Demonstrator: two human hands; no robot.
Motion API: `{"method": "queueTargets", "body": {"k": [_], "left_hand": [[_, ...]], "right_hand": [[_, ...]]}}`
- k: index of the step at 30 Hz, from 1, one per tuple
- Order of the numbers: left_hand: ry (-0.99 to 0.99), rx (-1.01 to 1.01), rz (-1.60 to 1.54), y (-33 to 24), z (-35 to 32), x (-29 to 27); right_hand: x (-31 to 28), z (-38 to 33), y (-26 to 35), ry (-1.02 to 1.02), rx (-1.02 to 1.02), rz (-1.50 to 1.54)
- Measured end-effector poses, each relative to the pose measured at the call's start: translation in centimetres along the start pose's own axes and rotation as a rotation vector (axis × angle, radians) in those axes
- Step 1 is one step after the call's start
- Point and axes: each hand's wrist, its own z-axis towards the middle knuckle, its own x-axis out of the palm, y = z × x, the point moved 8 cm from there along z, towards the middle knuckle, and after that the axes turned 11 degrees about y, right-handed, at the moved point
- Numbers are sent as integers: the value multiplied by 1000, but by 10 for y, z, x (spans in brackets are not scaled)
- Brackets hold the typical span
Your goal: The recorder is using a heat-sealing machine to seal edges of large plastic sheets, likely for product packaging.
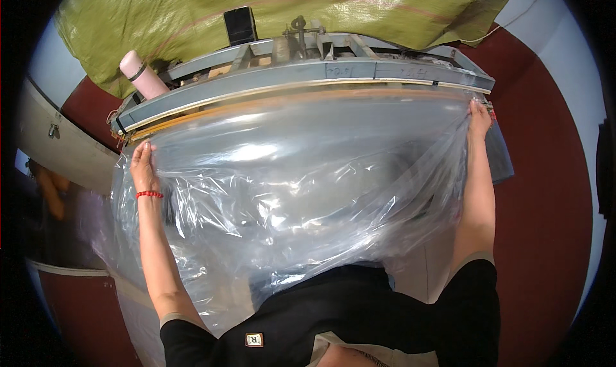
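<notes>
A wide sheet of clear plastic film stretches between my two hands and hangs in shiny folds toward my body. My left hand, with a red bead bracelet at the wrist, pinches the film's upper left part. At the upper right corner my right hand grips the film, close to the end of a grey metal frame machine. The film's far edge lies along an orange-brown strip under the machine's front bar. Both arms are spread wide and nearly straight.
A pink bottle leans at the machine's left end. Behind it a dark phone stands against a yellow-green woven sheet. A pale door with a latch is at the left. Dark red floor shows at the right.
</notes>
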Motion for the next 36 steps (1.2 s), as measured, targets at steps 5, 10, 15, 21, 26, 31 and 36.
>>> {"method": "queueTargets", "body": {"k": [5, 10, 15, 21, 26, 31, 36], "left_hand": [[-31, 38, -1, 36, 32, 15], [-80, 46, 100, 63, 61, 30], [-104, 127, 254, 62, 67, 25], [-185, 205, 166, 57, 64, 11], [-221, 91, 79, 49, 57, 30], [-78, 57, 74, 33, 47, 28], [76, 274, 205, -74, -17, 84]], "right_hand": [[7, 13, -20, -34, -10, -174], [8, 23, -39, -63, -58, -164], [6, 20, -32, -214, 75, -308], [10, 24, -12, -252, 97, -208], [3, 33, 0, -253, 116, -314], [21, 21, 7, -211, 216, -30], [55, -35, 115, -381, -464, -636]]}}
